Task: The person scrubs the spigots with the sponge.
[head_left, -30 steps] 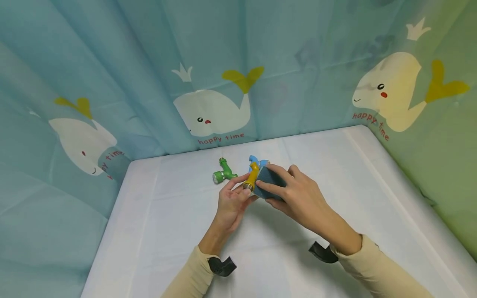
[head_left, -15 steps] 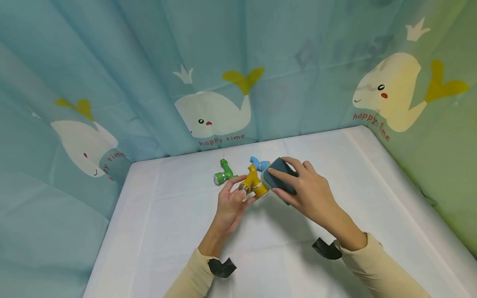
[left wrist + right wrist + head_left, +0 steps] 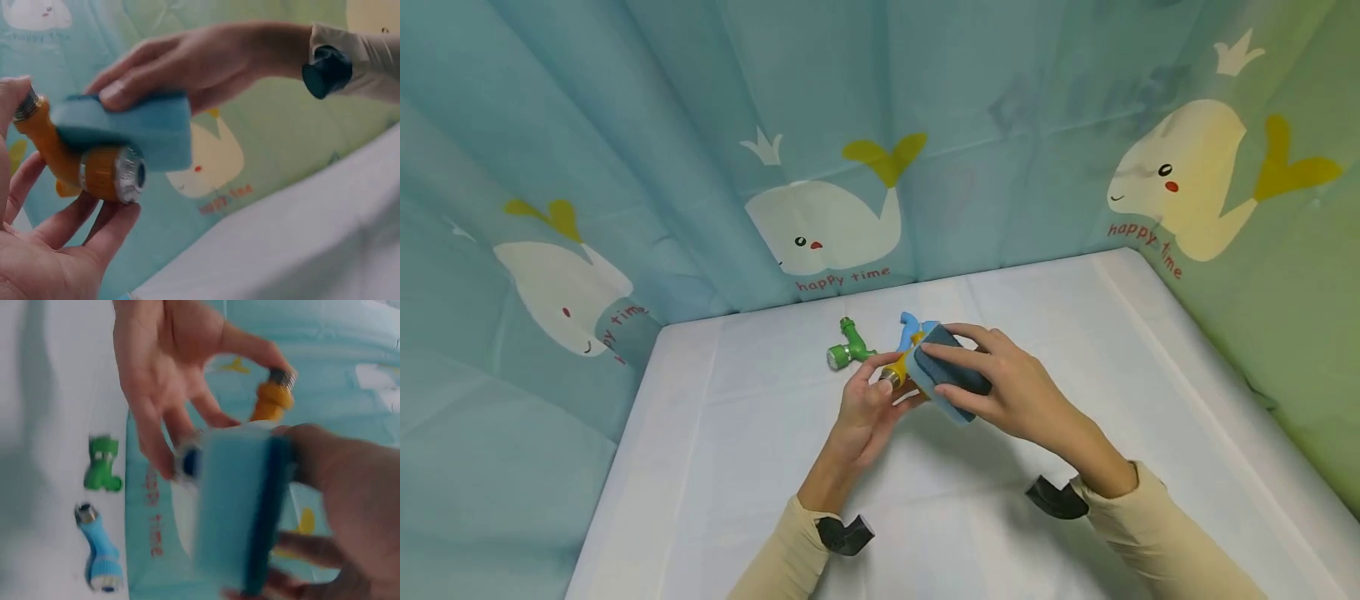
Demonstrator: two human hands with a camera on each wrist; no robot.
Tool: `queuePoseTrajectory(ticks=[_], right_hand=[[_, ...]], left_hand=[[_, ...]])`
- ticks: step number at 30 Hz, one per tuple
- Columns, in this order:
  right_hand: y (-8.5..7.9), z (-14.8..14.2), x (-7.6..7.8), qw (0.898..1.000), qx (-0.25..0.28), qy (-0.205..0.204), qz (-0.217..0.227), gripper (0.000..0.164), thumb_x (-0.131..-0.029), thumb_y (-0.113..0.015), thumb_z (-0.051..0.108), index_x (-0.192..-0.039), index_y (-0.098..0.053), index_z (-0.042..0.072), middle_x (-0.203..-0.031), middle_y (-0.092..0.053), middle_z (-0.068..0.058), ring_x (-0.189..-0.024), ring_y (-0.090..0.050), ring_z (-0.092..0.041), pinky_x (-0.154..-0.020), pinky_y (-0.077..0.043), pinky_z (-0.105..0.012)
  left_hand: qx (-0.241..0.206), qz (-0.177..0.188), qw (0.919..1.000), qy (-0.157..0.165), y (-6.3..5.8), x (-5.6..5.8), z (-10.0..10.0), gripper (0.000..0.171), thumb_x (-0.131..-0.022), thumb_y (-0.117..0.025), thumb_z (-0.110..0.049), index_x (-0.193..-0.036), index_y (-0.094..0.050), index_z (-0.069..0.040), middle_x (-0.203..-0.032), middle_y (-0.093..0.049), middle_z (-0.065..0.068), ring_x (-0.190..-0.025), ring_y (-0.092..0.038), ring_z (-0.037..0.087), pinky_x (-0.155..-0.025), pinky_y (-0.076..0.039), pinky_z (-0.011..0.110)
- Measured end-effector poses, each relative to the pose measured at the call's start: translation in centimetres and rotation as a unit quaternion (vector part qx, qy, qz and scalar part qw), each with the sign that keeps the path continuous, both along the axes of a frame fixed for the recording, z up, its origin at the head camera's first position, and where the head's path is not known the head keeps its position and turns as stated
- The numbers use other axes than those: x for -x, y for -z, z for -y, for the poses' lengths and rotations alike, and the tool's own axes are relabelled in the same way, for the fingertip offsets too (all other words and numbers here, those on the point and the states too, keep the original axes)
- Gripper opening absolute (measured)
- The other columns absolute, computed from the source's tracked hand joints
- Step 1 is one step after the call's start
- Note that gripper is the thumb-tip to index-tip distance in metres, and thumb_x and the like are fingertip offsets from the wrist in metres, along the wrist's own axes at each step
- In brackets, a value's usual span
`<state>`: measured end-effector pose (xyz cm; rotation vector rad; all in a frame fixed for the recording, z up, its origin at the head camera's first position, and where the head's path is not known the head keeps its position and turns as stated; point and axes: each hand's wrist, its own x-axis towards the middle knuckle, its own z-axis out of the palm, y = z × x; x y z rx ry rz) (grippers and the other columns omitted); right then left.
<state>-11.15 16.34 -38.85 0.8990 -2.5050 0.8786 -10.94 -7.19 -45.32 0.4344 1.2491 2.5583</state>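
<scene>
My left hand (image 3: 867, 414) holds a yellow faucet (image 3: 56, 147) up off the table, its thumb at the metal threaded end and its fingers beneath the knob. In my right hand (image 3: 1021, 385) is a two-layer blue sponge (image 3: 957, 371), gripped between thumb and fingers. The sponge's lighter side lies against the faucet in the left wrist view and covers most of it in the head view. A green faucet (image 3: 853, 343) lies on the table behind the left hand. Beside it lies a light blue faucet (image 3: 100, 544), partly hidden in the head view.
A white-covered table (image 3: 760, 467) lies under both hands. Curtains (image 3: 700, 167) with whale prints stand along its back and sides. Black wrist mounts (image 3: 846, 535) sit on both sleeves.
Half a second ago the sponge was drawn back to the right, with the faucet's knob in sight. Now it is back over the faucet. My left hand has barely moved, still holding the faucet.
</scene>
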Motion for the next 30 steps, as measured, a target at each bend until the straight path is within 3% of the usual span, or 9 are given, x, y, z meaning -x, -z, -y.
queuePoseTrajectory(ticks=[3, 9, 12, 16, 19, 22, 25, 30], right_hand=[[-0.1, 0.2, 0.1, 1.000, 0.005, 0.014, -0.002, 0.050, -0.088, -0.084, 0.030, -0.135, -0.070, 0.023, -0.142, -0.057, -0.014, -0.115, -0.061, -0.033, -0.071, -0.060, -0.047], [-0.2, 1.4, -0.2, 0.995, 0.078, -0.059, -0.008, 0.055, -0.085, -0.086, 0.021, -0.137, -0.068, 0.020, -0.144, -0.057, -0.013, -0.122, -0.062, -0.033, -0.078, -0.061, -0.044], [0.2, 1.6, -0.1, 0.997, 0.053, -0.031, -0.042, 0.054, -0.084, -0.087, 0.025, -0.136, -0.069, 0.021, -0.143, -0.057, -0.014, -0.119, -0.061, -0.032, -0.075, -0.060, -0.044], [0.5, 1.5, -0.2, 0.995, 0.088, -0.031, -0.048, 0.053, -0.083, -0.087, 0.022, -0.134, -0.071, 0.019, -0.143, -0.057, -0.013, -0.109, -0.062, -0.028, -0.072, -0.059, -0.041], [0.7, 1.6, -0.3, 0.994, 0.097, -0.052, -0.028, 0.052, -0.087, -0.085, 0.024, -0.136, -0.069, 0.020, -0.146, -0.055, -0.012, -0.115, -0.061, -0.030, -0.076, -0.059, -0.041], [1.2, 1.1, 0.0, 0.998, 0.055, -0.019, -0.011, 0.051, -0.089, -0.083, 0.027, -0.137, -0.068, 0.020, -0.145, -0.056, -0.014, -0.121, -0.060, -0.035, -0.079, -0.059, -0.046], [1.7, 0.2, 0.3, 0.999, 0.047, 0.020, 0.014, 0.051, -0.087, -0.085, 0.023, -0.136, -0.069, 0.018, -0.140, -0.058, -0.017, -0.115, -0.063, -0.035, -0.078, -0.060, -0.048], [1.6, -0.7, -0.1, 0.995, 0.081, -0.031, 0.055, 0.053, -0.087, -0.084, 0.020, -0.137, -0.068, 0.017, -0.141, -0.058, -0.016, -0.106, -0.067, -0.030, -0.070, -0.060, -0.037]], left_hand=[[0.005, 0.000, 1.0000, -0.001, 0.2, 0.0, 0.0, 0.050, -0.093, -0.077, -0.029, -0.133, -0.052, -0.012, -0.140, -0.049, 0.016, -0.115, -0.061, 0.027, -0.101, -0.054, 0.038], [0.025, -0.028, 0.9992, -0.015, 0.6, 0.2, 0.0, 0.049, -0.093, -0.079, -0.030, -0.131, -0.054, -0.014, -0.117, -0.070, 0.004, -0.110, -0.065, 0.020, -0.097, -0.055, 0.039], [0.042, -0.040, 0.9983, -0.006, 0.6, 0.3, 0.0, 0.051, -0.092, -0.079, -0.037, -0.132, -0.056, -0.016, -0.121, -0.068, 0.003, -0.109, -0.065, 0.020, -0.096, -0.056, 0.042], [0.057, -0.049, 0.9972, 0.001, 0.5, 0.2, 0.0, 0.054, -0.091, -0.079, -0.042, -0.135, -0.058, -0.018, -0.125, -0.068, 0.003, -0.112, -0.064, 0.021, -0.094, -0.057, 0.044], [0.062, -0.054, 0.9966, -0.003, 0.4, 0.1, 0.0, 0.049, -0.093, -0.078, -0.038, -0.134, -0.060, -0.017, -0.121, -0.071, 0.002, -0.112, -0.065, 0.021, -0.095, -0.057, 0.044], [0.063, -0.049, 0.9968, -0.009, 0.4, -0.1, 0.0, 0.044, -0.093, -0.078, -0.034, -0.131, -0.063, -0.016, -0.118, -0.070, 0.005, -0.109, -0.064, 0.019, -0.094, -0.057, 0.040], [0.067, -0.046, 0.9966, -0.008, 0.6, -0.3, 0.3, 0.044, -0.094, -0.077, -0.033, -0.132, -0.061, -0.016, -0.125, -0.065, 0.010, -0.109, -0.064, 0.021, -0.096, -0.057, 0.037], [0.047, -0.037, 0.9982, 0.004, 0.3, -0.2, 0.7, 0.056, -0.097, -0.072, -0.033, -0.142, -0.052, -0.008, -0.143, -0.052, 0.022, -0.121, -0.064, 0.029, -0.104, -0.051, 0.042]])
